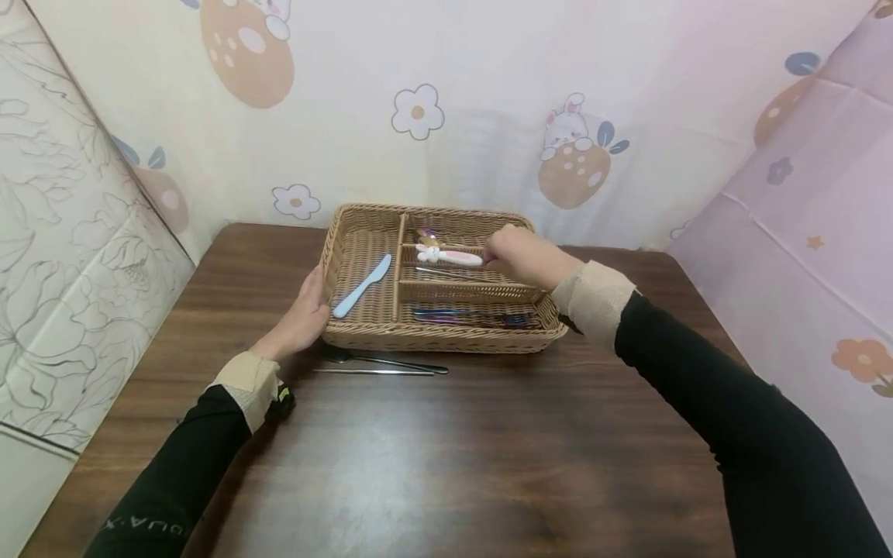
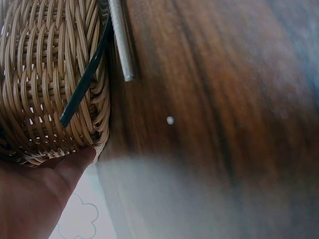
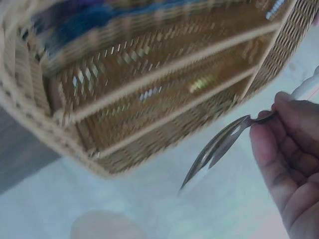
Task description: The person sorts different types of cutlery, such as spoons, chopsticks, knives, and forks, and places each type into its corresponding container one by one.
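Note:
A wicker cutlery basket (image 1: pixel 363 335) stands at the back of the table. My left hand (image 1: pixel 296 319) rests against its left outer side, the thumb (image 2: pixel 75 167) on the weave near a corner; the other fingertips are hidden. Over the basket's right-hand rows, my right hand (image 1: pixel 526 257) pinches a spoon by its neck. The spoon's white and pink rabbit handle (image 1: pixel 456 257) points left; its metal bowl (image 3: pixel 214 149) hangs out from the fingers in the right wrist view. A light blue knife (image 1: pixel 363 287) lies slanted in the left compartment.
Blue and purple cutlery (image 1: pixel 467 316) lies in the basket's front row. Behind it shows a thin silver piece (image 1: pixel 446 273); gold and purple cutlery (image 1: pixel 427 237) is in the back row. A dark utensil (image 1: pixel 398 362) and a silver rod (image 1: pixel 377 373) lie before the basket.

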The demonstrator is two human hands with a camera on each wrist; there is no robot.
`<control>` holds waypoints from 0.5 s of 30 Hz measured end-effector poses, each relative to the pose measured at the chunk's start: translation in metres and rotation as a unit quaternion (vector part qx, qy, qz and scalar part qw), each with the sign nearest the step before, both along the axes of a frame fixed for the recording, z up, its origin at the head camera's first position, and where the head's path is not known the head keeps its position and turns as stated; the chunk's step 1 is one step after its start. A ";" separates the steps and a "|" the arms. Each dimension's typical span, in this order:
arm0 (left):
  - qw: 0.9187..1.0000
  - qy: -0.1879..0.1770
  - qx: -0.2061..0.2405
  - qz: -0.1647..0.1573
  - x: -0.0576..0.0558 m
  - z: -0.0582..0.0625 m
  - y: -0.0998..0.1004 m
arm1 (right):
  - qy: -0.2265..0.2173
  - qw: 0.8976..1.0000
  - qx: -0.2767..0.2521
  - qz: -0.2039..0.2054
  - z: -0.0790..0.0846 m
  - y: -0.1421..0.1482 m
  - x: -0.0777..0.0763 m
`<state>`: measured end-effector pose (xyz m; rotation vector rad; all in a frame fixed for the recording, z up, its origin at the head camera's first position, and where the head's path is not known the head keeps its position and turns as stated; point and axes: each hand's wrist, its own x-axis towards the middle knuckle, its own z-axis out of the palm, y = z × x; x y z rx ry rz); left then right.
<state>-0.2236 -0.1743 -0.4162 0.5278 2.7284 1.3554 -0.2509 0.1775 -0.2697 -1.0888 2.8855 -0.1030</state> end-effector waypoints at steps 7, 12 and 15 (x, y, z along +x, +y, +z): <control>1.000 -0.003 -0.006 -0.003 -0.008 0.004 0.001 | 0.024 0.999 -0.003 0.022 0.013 0.009 -0.036; 1.000 0.001 -0.006 -0.004 -0.012 0.007 0.001 | 0.015 1.000 0.016 0.008 0.028 0.012 -0.054; 1.000 0.004 -0.003 -0.003 -0.014 0.009 0.001 | 0.008 0.999 0.034 -0.021 0.035 0.009 -0.065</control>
